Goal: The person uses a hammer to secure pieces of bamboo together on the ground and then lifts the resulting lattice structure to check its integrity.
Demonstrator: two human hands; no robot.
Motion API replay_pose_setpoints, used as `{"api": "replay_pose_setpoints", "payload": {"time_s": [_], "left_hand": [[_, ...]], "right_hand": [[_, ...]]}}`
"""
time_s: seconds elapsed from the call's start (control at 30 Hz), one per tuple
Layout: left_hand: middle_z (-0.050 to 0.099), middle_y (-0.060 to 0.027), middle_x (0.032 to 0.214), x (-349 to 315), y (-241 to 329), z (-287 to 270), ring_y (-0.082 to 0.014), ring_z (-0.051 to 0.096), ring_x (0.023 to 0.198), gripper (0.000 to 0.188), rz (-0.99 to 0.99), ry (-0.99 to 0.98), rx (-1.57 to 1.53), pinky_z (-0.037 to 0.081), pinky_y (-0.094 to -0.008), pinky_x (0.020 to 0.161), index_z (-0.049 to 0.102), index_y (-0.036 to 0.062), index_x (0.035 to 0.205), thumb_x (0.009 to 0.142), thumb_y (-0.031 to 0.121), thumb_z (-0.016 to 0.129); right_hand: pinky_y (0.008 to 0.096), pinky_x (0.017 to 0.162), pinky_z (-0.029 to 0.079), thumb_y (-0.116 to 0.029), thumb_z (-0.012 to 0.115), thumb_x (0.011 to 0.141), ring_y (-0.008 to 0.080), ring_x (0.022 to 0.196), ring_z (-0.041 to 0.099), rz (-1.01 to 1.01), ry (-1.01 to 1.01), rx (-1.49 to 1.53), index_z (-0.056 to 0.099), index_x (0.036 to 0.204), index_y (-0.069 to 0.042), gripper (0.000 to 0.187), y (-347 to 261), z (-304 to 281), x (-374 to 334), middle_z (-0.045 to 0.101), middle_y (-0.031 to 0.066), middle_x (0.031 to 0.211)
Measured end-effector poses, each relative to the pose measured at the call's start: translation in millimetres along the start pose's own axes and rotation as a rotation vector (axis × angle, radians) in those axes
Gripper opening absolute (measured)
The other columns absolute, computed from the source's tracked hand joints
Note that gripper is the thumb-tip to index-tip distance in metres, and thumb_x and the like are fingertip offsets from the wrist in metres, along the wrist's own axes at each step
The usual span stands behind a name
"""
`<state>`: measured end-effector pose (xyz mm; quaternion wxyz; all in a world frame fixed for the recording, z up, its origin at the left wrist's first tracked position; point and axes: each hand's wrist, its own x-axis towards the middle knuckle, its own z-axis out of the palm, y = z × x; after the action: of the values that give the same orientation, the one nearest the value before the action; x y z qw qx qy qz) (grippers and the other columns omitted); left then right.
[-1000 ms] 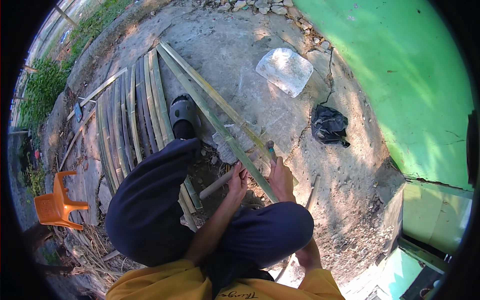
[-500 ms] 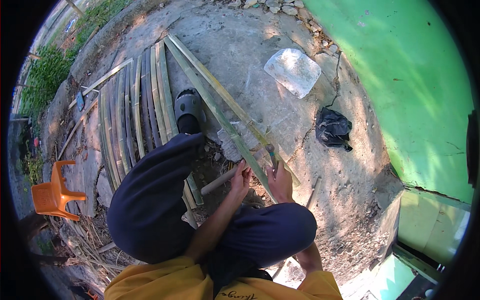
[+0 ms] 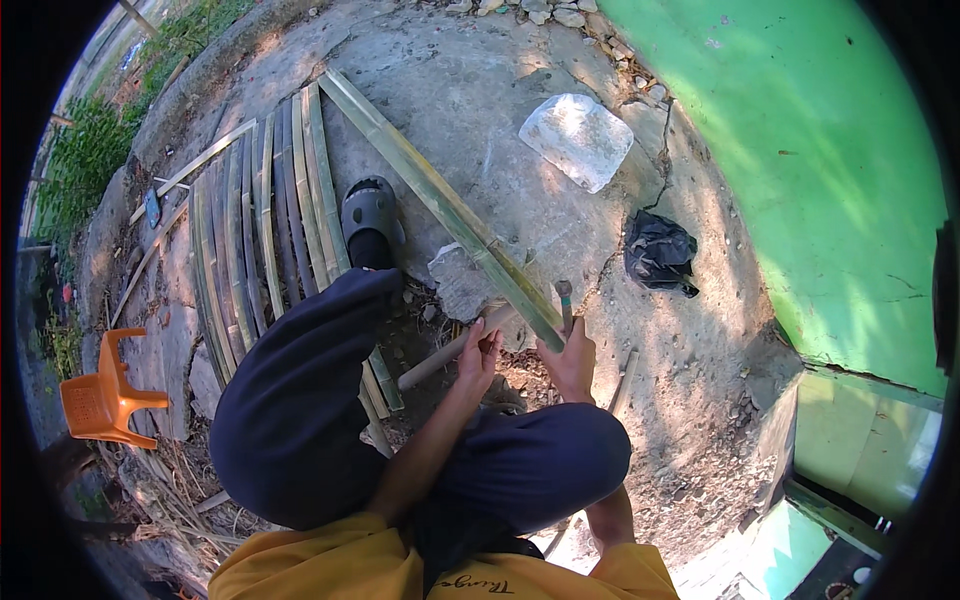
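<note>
The right hand [image 3: 570, 368] is closed around a tool [image 3: 564, 293] with a rounded knob and a teal band, which sticks out to the far side of the fist; the near end of two long bamboo strips [image 3: 440, 205] meets its fingers. The left hand [image 3: 478, 362] is held a little to the left, fingers parted and loosely curled beside a round wooden stick [image 3: 428, 368], though I cannot tell whether it touches it. The two strips lie against each other and slant away to the far left, passing a grey rock [image 3: 458, 285] and the dark sandal [image 3: 369, 207] on the person's foot. Left of the foot, more bamboo lies in a row of strips [image 3: 267, 215], with a phone [image 3: 152, 207] farther left and an orange chair [image 3: 115, 395] at the near left. To the right are a crumpled black bag [image 3: 660, 252], a whitish slab [image 3: 577, 142] farther off, and a green wall [image 3: 800, 150]
</note>
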<state>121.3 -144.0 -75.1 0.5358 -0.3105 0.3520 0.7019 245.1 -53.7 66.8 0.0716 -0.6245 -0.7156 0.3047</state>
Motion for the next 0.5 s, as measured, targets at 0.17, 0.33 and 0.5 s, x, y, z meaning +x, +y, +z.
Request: {"api": "replay_pose_setpoints", "payload": {"time_s": [0.17, 0.33, 0.5], "left_hand": [[0.066, -0.0017, 0.103, 0, 2, 1, -0.0130, 0.065, 0.095, 0.016, -0.041, 0.046, -0.021, 0.055, -0.0307, 0.094, 0.065, 0.0114, 0.101, 0.091, 0.021, 0.072], [0.066, -0.0022, 0.101, 2, 3, 0, -0.0137, 0.065, 0.095, 0.015, -0.043, 0.034, -0.016, 0.055, -0.0305, 0.093, 0.065, 0.0108, 0.101, 0.091, 0.020, 0.071], [0.066, -0.0027, 0.100, 2, 2, 1, -0.0144, 0.065, 0.096, 0.016, -0.039, 0.026, -0.015, 0.055, -0.0305, 0.093, 0.065, 0.0101, 0.101, 0.091, 0.020, 0.071]], "right_hand": [[0.0452, 0.071, 0.054, -0.023, 0.084, 0.072, 0.0414, 0.084, 0.069, 0.019, 0.016, 0.018, 0.051, 0.100, -0.002, 0.048, 3, -2, 9, 0.070, 0.0205, 0.090], [0.0458, 0.073, 0.053, -0.019, 0.084, 0.071, 0.0408, 0.085, 0.069, 0.023, 0.058, 0.030, 0.051, 0.098, -0.002, 0.046, 3, 9, 1, 0.070, 0.0200, 0.090], [0.0452, 0.074, 0.051, -0.013, 0.084, 0.069, 0.0404, 0.086, 0.067, -0.018, 0.168, 0.008, 0.053, 0.097, -0.002, 0.043, 3, 12, -3, 0.070, 0.0191, 0.091]]}}
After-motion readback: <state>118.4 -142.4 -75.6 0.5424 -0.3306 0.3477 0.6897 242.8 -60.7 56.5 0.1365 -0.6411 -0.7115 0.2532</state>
